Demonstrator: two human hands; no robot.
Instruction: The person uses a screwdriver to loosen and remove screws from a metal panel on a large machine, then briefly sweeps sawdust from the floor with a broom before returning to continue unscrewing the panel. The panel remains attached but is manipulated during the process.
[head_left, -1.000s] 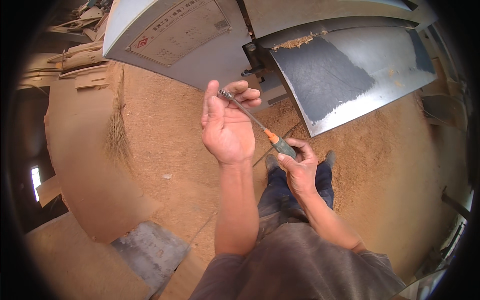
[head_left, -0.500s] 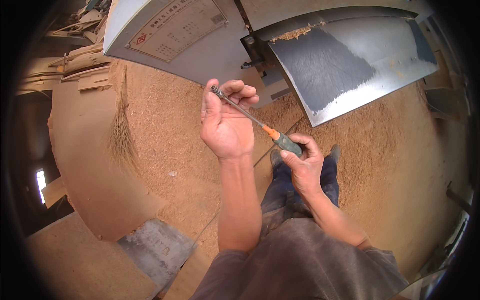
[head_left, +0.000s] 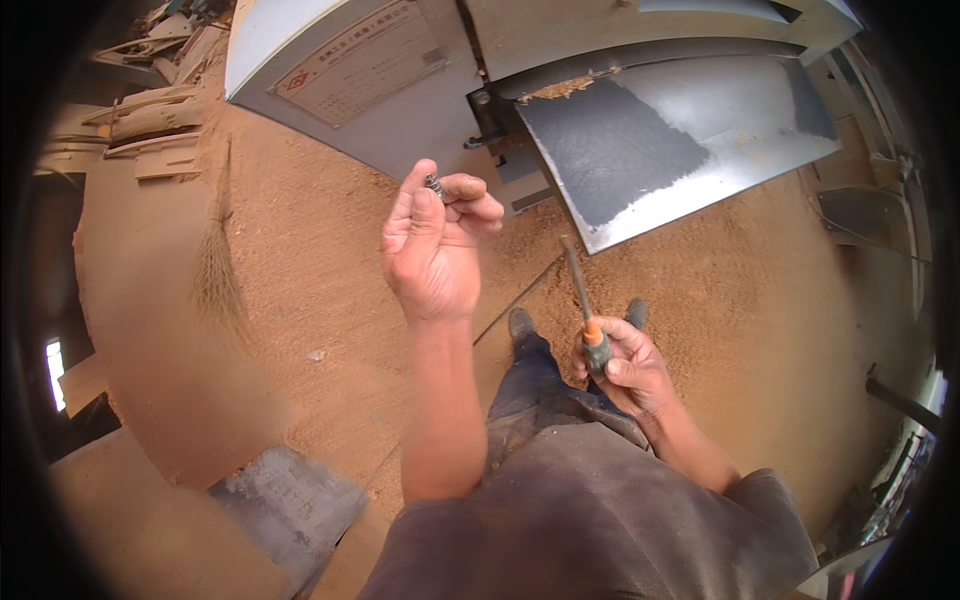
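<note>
The largest thing is the floor, strewn with orange-brown sawdust, which fills the middle of the frame. At the upper centre stands a big pale-grey metal machine with a printed plate. To its right, in the upper right, a flat metal table, partly dark and partly shiny, carries some wood shavings near its back edge. On the left side lies a broad brown board, and beside it is a straw-coloured broom of thin twigs.

The left hand is raised just left of the centre, its palm turned to the camera and its fingers loosely bent. The right hand is lower, right of the centre, with the fingers closed around the green-grey handle of a screwdriver with an orange collar; its long metal shaft points up and touches nothing. The smallest thing is a ridged, silvery metal piece, pinched between the left thumb and the fingers, well apart from the screwdriver tip.
</note>
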